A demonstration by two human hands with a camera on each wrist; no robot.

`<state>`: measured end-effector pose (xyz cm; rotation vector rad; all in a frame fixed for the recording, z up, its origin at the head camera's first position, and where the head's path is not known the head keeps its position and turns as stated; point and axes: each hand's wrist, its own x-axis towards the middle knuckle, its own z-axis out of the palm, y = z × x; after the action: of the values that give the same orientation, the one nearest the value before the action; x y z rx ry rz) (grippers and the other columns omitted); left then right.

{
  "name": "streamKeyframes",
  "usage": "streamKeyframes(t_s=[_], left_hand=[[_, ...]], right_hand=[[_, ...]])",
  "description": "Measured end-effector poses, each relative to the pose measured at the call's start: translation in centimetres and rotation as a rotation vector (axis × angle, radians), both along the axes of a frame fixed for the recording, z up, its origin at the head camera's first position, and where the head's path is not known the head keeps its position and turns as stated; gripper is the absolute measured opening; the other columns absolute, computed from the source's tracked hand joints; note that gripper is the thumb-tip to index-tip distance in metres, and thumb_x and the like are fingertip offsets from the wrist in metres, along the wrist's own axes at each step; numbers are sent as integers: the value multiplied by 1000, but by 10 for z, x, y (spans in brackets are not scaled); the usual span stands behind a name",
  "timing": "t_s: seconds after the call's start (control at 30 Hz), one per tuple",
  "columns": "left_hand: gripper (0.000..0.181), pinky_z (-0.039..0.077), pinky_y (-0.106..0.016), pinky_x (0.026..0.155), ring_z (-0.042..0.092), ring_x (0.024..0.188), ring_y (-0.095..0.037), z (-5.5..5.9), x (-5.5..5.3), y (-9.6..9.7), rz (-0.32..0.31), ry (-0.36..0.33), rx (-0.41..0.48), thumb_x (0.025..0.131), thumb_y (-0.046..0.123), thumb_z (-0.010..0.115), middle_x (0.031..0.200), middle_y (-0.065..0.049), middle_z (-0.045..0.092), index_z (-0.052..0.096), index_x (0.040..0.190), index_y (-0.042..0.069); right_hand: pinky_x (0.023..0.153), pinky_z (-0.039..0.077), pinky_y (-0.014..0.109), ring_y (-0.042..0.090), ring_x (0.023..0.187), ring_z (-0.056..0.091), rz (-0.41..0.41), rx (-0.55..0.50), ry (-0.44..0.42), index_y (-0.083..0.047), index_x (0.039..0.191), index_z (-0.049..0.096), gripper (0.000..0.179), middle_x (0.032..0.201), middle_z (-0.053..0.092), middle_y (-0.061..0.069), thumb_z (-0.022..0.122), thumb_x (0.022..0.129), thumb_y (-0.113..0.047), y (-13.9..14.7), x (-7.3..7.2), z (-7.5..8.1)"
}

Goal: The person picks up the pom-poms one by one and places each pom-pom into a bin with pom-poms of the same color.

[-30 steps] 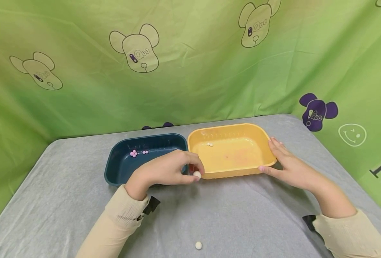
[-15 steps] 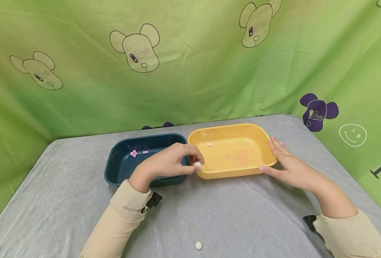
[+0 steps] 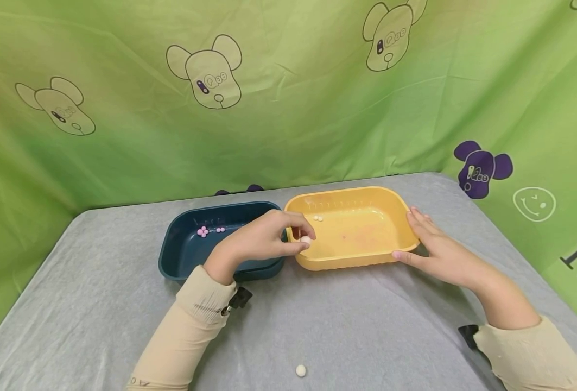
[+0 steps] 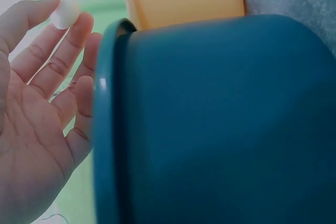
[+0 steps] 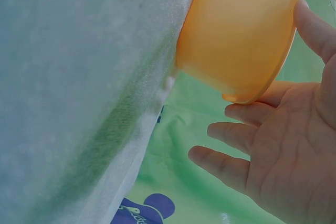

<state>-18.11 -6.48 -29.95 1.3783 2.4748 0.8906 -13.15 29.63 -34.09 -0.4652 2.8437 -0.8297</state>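
My left hand (image 3: 261, 239) pinches a small white ball (image 3: 305, 240) between thumb and fingertips, above the left end of the yellow basin (image 3: 352, 263). In the left wrist view the ball (image 4: 65, 13) sits at the tips of the thumb and fingers, beside the dark blue basin's wall (image 4: 226, 119). My right hand (image 3: 439, 258) rests at the yellow basin's right front corner. In the right wrist view its thumb touches the rim and its fingers stretch out straight along the yellow wall (image 5: 239, 35).
Several pink beads (image 3: 202, 232) lie in the dark blue basin (image 3: 168, 263), which stands left of the yellow one. Small white beads (image 3: 318, 219) lie inside the yellow basin. Another white ball (image 3: 300, 371) is on the grey cloth near the front. A green curtain (image 3: 288, 119) hangs behind.
My left hand has lifted the white ball from in front of the yellow basin's front left corner, up and slightly right, over its rim. The right hand stays where it was.
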Motion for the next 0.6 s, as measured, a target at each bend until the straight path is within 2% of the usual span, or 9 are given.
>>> streamKeyframes(t_s=[0.27, 0.37, 0.6], left_hand=[[17, 54, -30, 77, 59, 86, -8, -5, -5, 4, 37, -18, 5, 101, 20, 59, 103, 2, 68, 71, 109, 13], [17, 53, -26, 77, 59, 87, -7, -6, -6, 6, 46, -28, 1, 101, 21, 58, 109, 2, 69, 71, 109, 14], [18, 51, -24, 80, 60, 90, -9, -3, -10, 11, 72, -47, -22, 100, 23, 59, 117, 1, 68, 71, 112, 15]], right_hand=[[118, 5, 68, 52, 149, -3, -1, 2, 0, 6, 156, 1, 99, 162, -8, 29, 64, 95, -41, 1, 1, -1], [118, 5, 69, 53, 149, -4, -2, 1, -3, 5, 157, 1, 99, 163, -8, 29, 64, 95, -41, 1, 1, -1], [118, 4, 69, 54, 148, -5, -4, -5, -7, 4, 157, 0, 100, 163, -10, 28, 64, 96, -41, 1, 0, -1]])
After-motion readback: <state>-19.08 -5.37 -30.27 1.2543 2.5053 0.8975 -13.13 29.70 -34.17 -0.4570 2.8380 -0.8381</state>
